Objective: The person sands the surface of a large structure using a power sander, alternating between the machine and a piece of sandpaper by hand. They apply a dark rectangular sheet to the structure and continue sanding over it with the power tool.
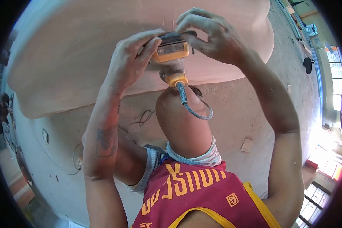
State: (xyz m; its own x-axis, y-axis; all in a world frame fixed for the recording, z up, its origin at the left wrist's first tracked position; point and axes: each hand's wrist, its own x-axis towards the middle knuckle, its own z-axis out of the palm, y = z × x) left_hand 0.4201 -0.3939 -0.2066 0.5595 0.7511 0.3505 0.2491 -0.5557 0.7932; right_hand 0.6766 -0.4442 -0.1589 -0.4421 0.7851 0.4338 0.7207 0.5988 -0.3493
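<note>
A yellow power sander (171,51) rests against a large smooth pale wooden piece (76,53) with a rounded edge. My left hand (131,60) grips the sander's left side, thumb on top. My right hand (212,36) covers its top and right side with fingers spread over it. A blue-grey cord (190,106) runs from the sander's yellow tail down past my raised knee (180,121). Dust coats both hands and forearms.
The dusty floor (247,114) lies below, with a loose cable (142,118), a small wood scrap (247,145) and another cable at left (76,159). Bright windows (336,87) stand at the right. Another person (3,108) is at the far left edge.
</note>
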